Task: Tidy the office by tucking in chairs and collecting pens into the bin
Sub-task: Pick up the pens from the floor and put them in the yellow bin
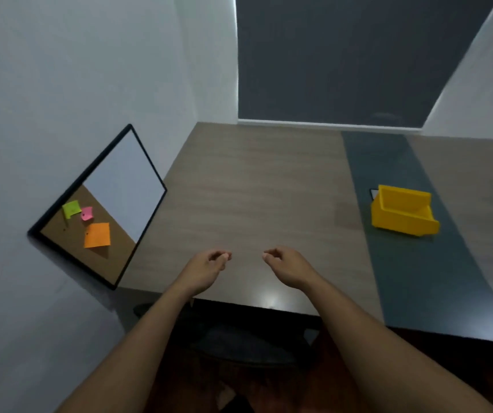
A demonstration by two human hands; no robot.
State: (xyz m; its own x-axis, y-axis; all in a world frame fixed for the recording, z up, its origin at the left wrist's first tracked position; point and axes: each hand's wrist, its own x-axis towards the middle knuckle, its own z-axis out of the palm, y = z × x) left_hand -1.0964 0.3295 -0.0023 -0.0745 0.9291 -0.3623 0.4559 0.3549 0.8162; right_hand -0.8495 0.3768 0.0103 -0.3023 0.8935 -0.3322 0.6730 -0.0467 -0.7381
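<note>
Yellow bin [403, 213] is seen at right of frame, standing upright on the dark strip [412, 263] that runs down the wood-grain worktop [254, 189]. Bin is open-topped, plastic, with a taller back wall and a lower cut front; nothing can be made out inside it. A small white-edged item is partly hidden behind its upper left corner; it cannot be identified.

Both forearms are extended over the near worktop edge, low centre of frame. Left hand [206, 271] and right hand [287, 268] are held apart, well left of the bin. Each grip is loosely curled, fingers bent toward the thumb, nothing held.

A chair [239, 344] is seen dimly, dark, under the worktop edge at bottom centre.

Pinboard [99, 204] with green, pink and orange notes is fixed on the wall at left of frame.
</note>
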